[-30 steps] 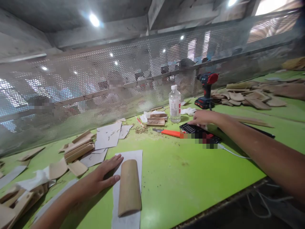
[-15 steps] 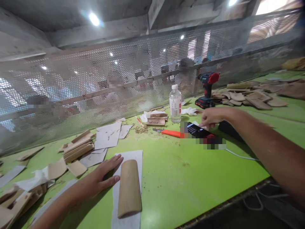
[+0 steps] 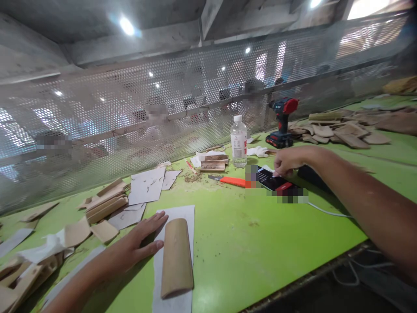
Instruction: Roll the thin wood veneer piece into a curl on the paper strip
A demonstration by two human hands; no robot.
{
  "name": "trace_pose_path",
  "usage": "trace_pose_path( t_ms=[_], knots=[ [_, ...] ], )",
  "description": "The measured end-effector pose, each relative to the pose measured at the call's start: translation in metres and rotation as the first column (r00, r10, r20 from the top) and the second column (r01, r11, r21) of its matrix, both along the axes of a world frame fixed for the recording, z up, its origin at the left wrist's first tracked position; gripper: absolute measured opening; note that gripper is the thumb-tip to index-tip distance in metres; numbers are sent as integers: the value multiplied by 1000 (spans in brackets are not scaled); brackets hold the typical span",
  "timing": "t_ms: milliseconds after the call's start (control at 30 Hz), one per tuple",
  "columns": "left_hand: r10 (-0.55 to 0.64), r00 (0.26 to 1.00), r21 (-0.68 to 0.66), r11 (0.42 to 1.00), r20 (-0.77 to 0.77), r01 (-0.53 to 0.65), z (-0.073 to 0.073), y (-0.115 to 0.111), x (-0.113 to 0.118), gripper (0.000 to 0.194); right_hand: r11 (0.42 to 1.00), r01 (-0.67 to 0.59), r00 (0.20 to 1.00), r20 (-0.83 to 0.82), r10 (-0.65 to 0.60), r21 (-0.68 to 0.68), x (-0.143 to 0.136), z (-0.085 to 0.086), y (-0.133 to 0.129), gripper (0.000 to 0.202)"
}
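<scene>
My left hand (image 3: 146, 237) lies with its fingers spread on the left edge of a white paper sheet (image 3: 185, 214), holding nothing. Beside its thumb, a curved bamboo piece (image 3: 177, 258) rests on the sheet. My right hand (image 3: 287, 161) is at the phone (image 3: 270, 179), one finger extended down to its lit screen and the other fingers curled. A white cable runs from the phone's right end. To the left of the phone is an orange-handled knife (image 3: 233, 181), partly covered by a blurred patch.
Behind the phone stand a water bottle (image 3: 239, 143) and a red and black drill (image 3: 282, 121). Bamboo pieces (image 3: 106, 204) and papers (image 3: 146, 186) lie at left, more pieces (image 3: 352, 132) at back right. A perforated screen (image 3: 130, 117) runs behind the green table (image 3: 244, 252).
The finger of my right hand has shifted slightly on the phone, and the screen looks a little different. My left hand stays in place. The view has moved very slightly.
</scene>
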State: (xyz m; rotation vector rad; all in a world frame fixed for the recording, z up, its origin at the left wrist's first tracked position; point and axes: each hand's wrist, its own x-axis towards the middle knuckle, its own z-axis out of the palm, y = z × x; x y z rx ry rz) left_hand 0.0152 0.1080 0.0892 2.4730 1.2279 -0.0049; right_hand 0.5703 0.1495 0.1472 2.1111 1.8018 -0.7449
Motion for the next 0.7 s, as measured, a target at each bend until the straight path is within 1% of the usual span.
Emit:
trace_pose_path(
  t_ms=[300,500,633,700],
  knots=[
    [-10,1000,-2,1000,-9,10,4,-2,2,71,1000,13,1000,-25,-13,2,4,-2,2,34],
    [-22,1000,25,999,5,22,2,-1,0,68,999,21,998,-58,-19,28,4,-4,1,34],
    [-3,1000,15,1000,-10,3,3,-1,1,70,996,29,997,-73,-23,80,5,-6,1,34],
    [0,1000,11,1000,-14,0,3,-1,2,70,988,36,996,-80,-24,150,5,-6,1,34]
  ],
)
